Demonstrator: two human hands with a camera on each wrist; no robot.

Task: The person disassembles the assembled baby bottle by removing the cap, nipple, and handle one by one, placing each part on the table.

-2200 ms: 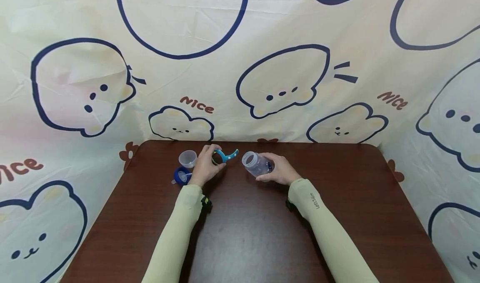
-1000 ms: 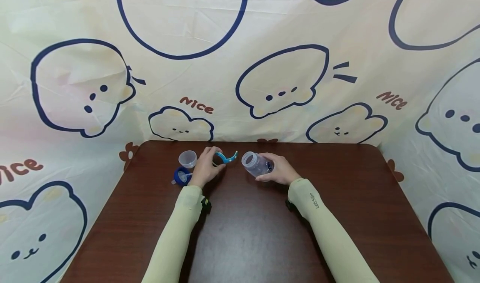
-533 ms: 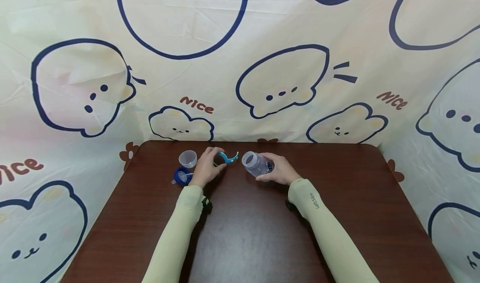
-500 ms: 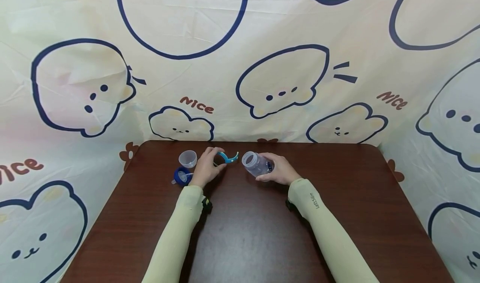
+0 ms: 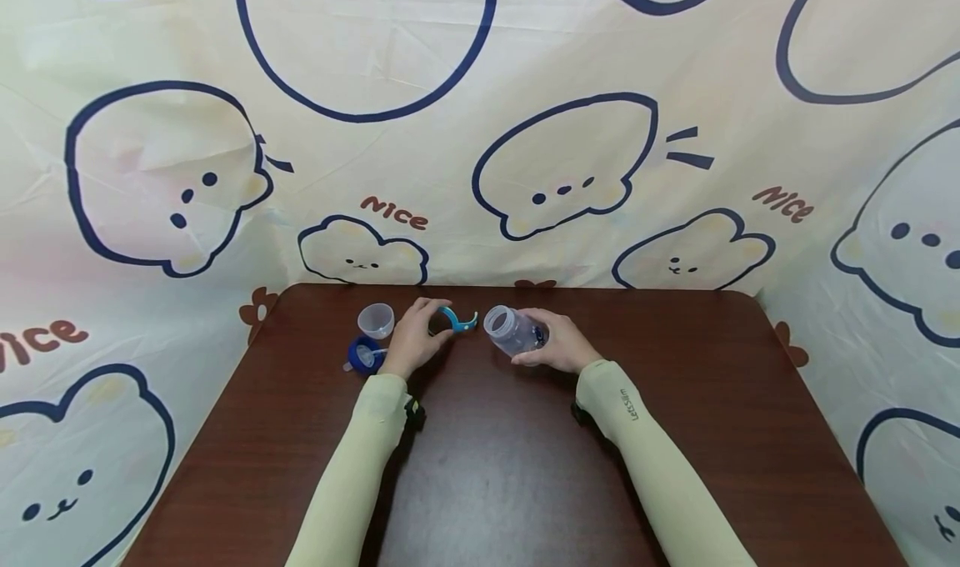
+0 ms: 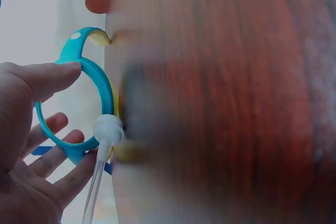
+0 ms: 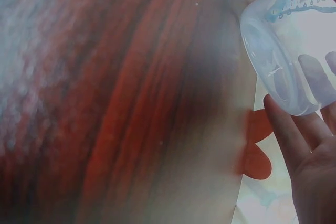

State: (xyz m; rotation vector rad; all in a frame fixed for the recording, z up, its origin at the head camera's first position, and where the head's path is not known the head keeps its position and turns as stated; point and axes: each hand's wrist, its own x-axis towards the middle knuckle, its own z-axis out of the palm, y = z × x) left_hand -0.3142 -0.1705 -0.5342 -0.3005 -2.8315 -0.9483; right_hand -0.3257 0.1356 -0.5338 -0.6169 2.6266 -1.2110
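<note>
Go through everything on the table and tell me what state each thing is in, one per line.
Clear bottle: uncapped, tilted, open mouth toward the handle ring, held by the right hand.
Blue handle ring: off the bottle, held by the left hand.
Clear cap: standing open side up on the table.
Blue collar with nipple: lying on the table, detached.

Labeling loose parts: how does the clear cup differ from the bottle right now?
The cup is small and stands upright, mouth up, on the table; the bottle is larger and tilted, mouth toward the left hand. No hand touches the cup, while the bottle sits in the right hand. The bottle carries blue print; the cup looks plain. Both are clear plastic and open-mouthed.
</note>
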